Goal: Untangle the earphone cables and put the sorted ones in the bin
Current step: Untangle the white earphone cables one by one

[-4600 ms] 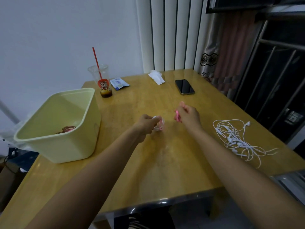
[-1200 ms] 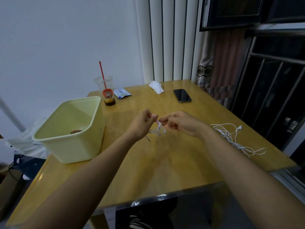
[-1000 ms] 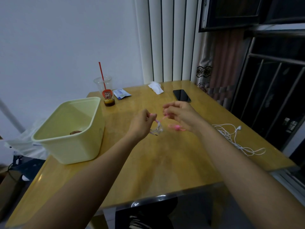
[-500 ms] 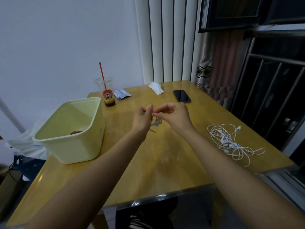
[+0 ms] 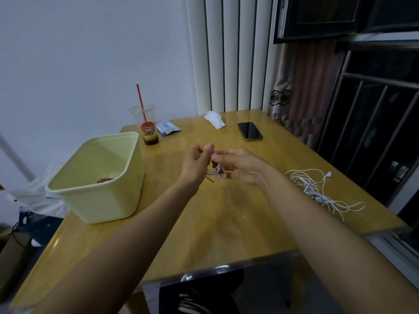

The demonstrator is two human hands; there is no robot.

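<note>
Above the middle of the wooden table (image 5: 226, 234), my left hand (image 5: 196, 164) and my right hand (image 5: 240, 165) meet, both pinching a pink-and-white earphone cable (image 5: 216, 172). Its coiled loops hang between the two hands and a thin plug end points down. A tangle of white earphones (image 5: 317, 189) lies on the table to the right, untouched. The pale yellow-green bin (image 5: 127, 200) stands at the left with a dark coiled cable (image 5: 104, 180) on its floor.
At the back of the table stand a plastic cup with a red straw (image 5: 147, 128), a blue packet (image 5: 167, 128), a crumpled white tissue (image 5: 215, 118) and a black phone (image 5: 249, 131). A barred window is at the right, and the table's near edge is below my forearms.
My hands have stayed together over the table's middle, working the pink cable. The right hand turned and came closer to the left. The coil now hangs lower between them. The white tangle has not moved.
</note>
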